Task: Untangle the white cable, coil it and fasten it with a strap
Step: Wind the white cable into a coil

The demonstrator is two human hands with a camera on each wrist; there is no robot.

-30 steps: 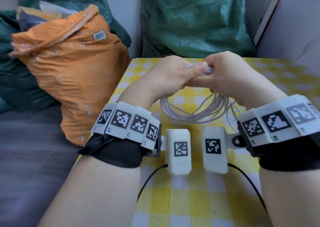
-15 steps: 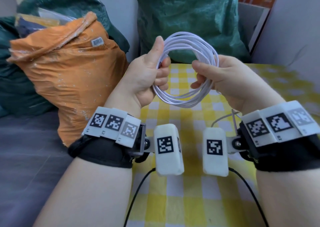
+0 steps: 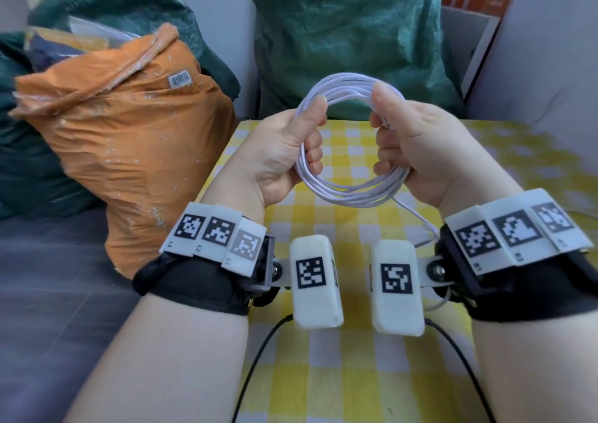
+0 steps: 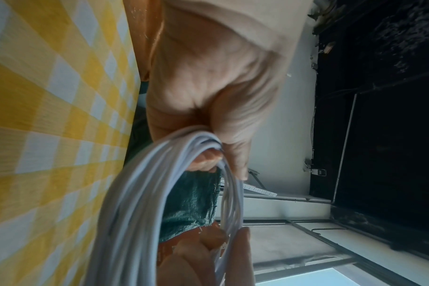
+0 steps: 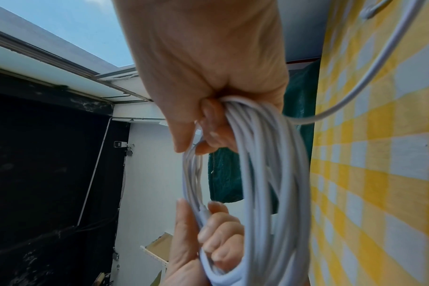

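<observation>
Above the table (image 3: 485, 151) I hold the cable (image 3: 348, 193) as a coil, left hand (image 3: 275, 151) and right hand (image 3: 417, 144) each curled round one side. One end trails loose; next I need a strap, none visible.

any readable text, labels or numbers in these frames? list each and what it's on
No readable words or numbers.
Barcode sticker on the orange sack: bars only, digits too small to read.
Square coded markers on the wrist bands: patterns, not text; tiny characters beneath them are blurred.
White cable: no print visible.
</observation>
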